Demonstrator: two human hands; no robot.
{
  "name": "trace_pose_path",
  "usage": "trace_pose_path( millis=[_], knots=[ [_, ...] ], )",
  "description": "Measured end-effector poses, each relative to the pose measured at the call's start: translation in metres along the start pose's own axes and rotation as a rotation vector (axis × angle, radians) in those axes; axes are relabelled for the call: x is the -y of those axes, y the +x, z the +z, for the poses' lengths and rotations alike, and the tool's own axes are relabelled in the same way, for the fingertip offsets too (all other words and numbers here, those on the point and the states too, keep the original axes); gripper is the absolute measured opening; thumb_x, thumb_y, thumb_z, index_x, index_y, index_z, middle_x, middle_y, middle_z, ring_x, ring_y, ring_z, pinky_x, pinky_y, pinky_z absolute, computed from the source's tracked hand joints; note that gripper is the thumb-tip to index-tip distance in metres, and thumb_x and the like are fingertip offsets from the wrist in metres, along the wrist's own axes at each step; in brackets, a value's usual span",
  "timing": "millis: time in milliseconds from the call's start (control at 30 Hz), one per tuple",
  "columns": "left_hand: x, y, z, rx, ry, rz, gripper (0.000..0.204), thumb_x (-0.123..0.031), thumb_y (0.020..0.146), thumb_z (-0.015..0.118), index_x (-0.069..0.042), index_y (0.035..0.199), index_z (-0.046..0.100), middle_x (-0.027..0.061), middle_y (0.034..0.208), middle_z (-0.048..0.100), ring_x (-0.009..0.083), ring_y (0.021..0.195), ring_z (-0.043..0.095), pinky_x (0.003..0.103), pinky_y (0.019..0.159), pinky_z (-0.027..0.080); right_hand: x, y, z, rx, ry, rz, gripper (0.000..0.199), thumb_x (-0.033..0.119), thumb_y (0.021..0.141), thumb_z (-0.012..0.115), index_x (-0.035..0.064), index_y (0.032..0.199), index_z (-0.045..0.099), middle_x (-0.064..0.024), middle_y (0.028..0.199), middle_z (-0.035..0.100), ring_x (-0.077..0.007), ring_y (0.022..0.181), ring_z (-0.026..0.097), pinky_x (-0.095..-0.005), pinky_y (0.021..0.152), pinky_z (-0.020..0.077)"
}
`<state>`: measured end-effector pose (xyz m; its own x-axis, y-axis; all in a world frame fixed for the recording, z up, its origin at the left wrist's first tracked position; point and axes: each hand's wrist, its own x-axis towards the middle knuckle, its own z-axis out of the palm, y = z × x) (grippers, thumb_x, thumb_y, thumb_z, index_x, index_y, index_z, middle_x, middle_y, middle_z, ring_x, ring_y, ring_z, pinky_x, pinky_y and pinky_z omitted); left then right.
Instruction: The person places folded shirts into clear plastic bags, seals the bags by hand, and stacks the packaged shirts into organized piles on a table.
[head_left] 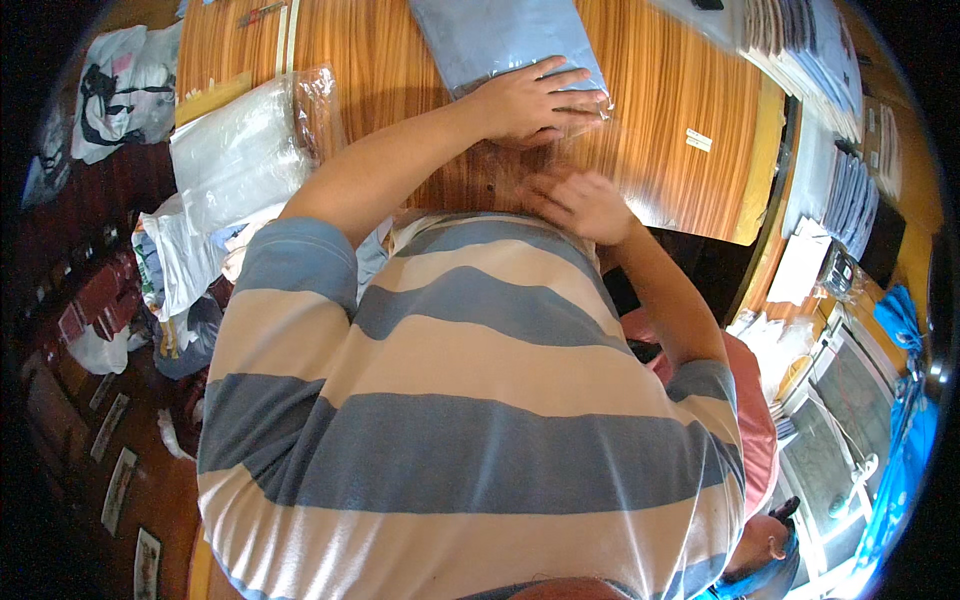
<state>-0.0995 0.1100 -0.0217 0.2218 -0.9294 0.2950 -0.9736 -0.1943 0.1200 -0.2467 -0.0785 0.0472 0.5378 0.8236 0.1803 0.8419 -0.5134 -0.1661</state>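
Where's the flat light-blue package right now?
The light-blue package is at the top centre of the head view, on the wood-grain table, its near end under the left hand.

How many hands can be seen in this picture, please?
2. The left hand lies over the near edge of the blue packet; the right hand, blurred, is nearer the striped shirt. Another person, in pink, shows no hands; theirs are hidden.
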Motion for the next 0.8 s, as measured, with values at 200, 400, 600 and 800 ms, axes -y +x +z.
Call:
trace_pose_path(
  millis=[200,400,600,800],
  knots=[
    [-0.005,-0.007,-0.020,0.050,-0.051,0.105,0.061,-0.042,0.096,0.064,-0.013,0.149,0.054,0.0025,0.164,0.041,0.0238,0.156,0.027,0.049,0.129,0.020,-0.045,-0.021,-0.015,-0.194,0.087,0.362,0.066,0.029,0.082,0.083,0.0109,0.140,0.057,-0.0078,0.135,0.063,-0.0277,0.109,0.061,-0.0409,0.093,0.0491],
    [-0.045,-0.053,-0.070,-0.005,-0.217,-0.257,0.078,-0.052,0.092,0.065,-0.002,0.150,0.049,0.0114,0.164,0.039,0.0317,0.155,0.028,0.053,0.129,0.018,-0.068,-0.025,-0.024,-0.036,0.141,0.560,0.042,0.021,0.076,0.088,0.0135,0.115,0.073,-0.0064,0.113,0.066,-0.0297,0.109,0.061,-0.0433,0.096,0.0492],
    [-0.088,-0.121,-0.074,0.218,-0.266,-0.486,0.093,-0.055,0.084,0.075,-0.005,0.155,0.042,0.0153,0.164,0.036,0.0363,0.155,0.027,0.056,0.128,0.018,-0.077,-0.037,-0.004,-0.194,0.452,0.541,0.021,0.008,0.079,0.086,0.0069,0.098,0.077,-0.0077,0.115,0.070,-0.0287,0.109,0.064,-0.0414,0.097,0.0517],
    [-0.114,-0.131,-0.057,0.094,-0.251,-0.564,0.074,-0.042,0.087,0.075,-0.017,0.152,0.051,0.0076,0.162,0.042,0.0314,0.154,0.033,0.054,0.126,0.022,-0.069,-0.022,0.008,-0.420,0.724,0.707,0.013,0.001,0.087,0.080,0.0033,0.099,0.075,-0.0097,0.107,0.074,-0.0258,0.105,0.068,-0.0368,0.094,0.0528]
  ],
)
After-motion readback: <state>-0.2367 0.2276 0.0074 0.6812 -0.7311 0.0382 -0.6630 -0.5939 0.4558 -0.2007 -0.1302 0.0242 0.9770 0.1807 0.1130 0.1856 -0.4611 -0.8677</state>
